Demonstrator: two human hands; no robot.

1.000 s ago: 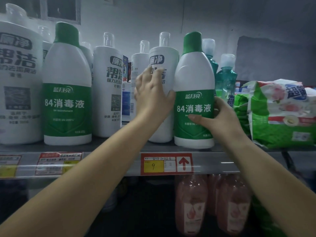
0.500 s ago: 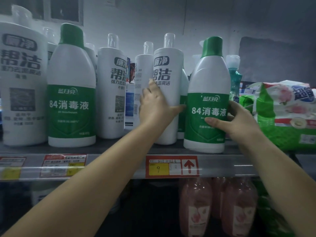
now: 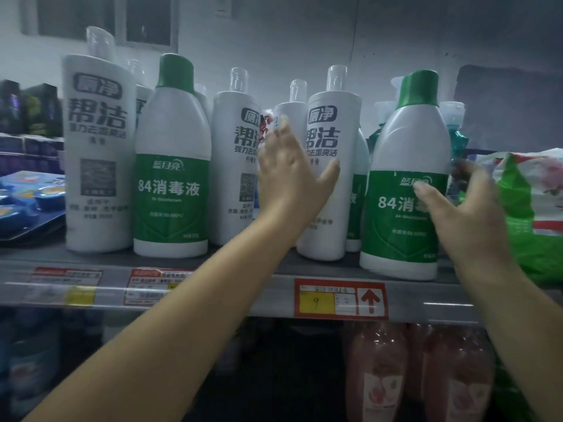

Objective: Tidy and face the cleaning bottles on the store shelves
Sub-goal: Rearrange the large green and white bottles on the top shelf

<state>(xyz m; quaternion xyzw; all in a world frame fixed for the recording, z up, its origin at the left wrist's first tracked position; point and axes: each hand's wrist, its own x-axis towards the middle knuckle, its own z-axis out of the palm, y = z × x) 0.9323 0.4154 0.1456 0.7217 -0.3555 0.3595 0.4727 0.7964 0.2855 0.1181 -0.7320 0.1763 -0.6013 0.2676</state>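
A white plastic disinfectant bottle with a green cap and a green label (image 3: 406,178) stands upright at the front edge of the grey metal shelf (image 3: 274,266), its label facing out. The right hand (image 3: 466,214) is spread in front of its right half, fingers released and splayed; the thumb lies across the green label and the blurred fingertips reach past the bottle's right side, so whether they touch it is hard to say. Just beyond those fingertips lies a green and white plastic refill bag (image 3: 530,208).

To the left of that thumb stands a tall white cylindrical cleaner bottle with a clear cap and dark lettering (image 3: 332,166). The left hand (image 3: 292,178) is open against its left side, thumb on the front of the label, fingers pointing upward into the gap beside it. Left of those fingers stands a second tall white cleaner bottle (image 3: 234,166), then another green-capped disinfectant bottle (image 3: 172,166), then a third white cleaner bottle (image 3: 97,153).

Below both wrists, a red and yellow price tag with an arrow (image 3: 341,300) is fixed to the shelf edge, and pink translucent bottles (image 3: 377,379) stand on the shelf beneath.
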